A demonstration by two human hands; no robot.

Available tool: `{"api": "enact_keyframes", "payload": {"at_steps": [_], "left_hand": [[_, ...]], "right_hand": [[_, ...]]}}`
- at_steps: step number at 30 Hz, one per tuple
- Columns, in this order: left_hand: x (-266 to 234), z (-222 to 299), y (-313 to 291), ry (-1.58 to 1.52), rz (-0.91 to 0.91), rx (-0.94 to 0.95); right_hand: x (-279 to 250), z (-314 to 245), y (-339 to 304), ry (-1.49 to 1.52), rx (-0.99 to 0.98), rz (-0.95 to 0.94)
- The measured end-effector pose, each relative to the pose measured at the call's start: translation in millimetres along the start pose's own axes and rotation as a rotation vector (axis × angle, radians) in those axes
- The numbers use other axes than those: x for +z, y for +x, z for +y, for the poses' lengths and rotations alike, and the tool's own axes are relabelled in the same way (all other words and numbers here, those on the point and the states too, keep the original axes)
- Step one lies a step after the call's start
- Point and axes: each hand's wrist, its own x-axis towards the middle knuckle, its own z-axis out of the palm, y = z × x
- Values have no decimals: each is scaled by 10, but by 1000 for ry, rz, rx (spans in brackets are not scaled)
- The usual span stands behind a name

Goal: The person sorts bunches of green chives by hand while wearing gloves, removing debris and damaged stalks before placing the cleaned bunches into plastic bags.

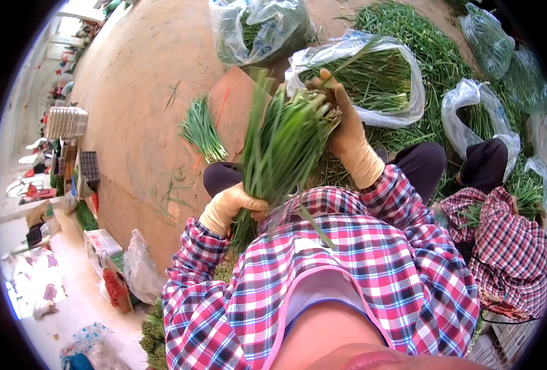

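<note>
A thick bunch of green chives (285,142) is held slanting in front of my chest, blurred in part by motion. My left hand (235,206), in a pale yellow glove, is closed around its leafy lower end. At the pale stem ends my right hand (347,126), gloved alike, has its fingers bent against the stems, partly hidden by them. One loose leaf sticks up beside its fingertips. Left of the bunch, a smaller bundle of chives (204,132) lies on the ground by a reddish-brown board (231,89); a thin red strip lies beside it.
Ahead stand two clear plastic bags of chives, one upright (227,37) and one lying open (416,92). A large heap of loose chives (403,24) spreads at the far right. A co-worker in a plaid sleeve (514,240) sits close on my right. Crates (88,166) stand at left.
</note>
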Motion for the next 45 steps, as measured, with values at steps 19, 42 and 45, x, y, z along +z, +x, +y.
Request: {"api": "enact_keyframes", "payload": {"at_steps": [19, 42, 45], "left_hand": [[-488, -501, -54, -78, -113, 134], [-257, -384, 8, -258, -124, 100], [-283, -435, 18, -263, -147, 137]], "right_hand": [[215, -1155, -271, -1857, -451, -313], [227, -406, -406, -1545, -165, -569], [167, -494, -373, -1473, -41, -391]]}}
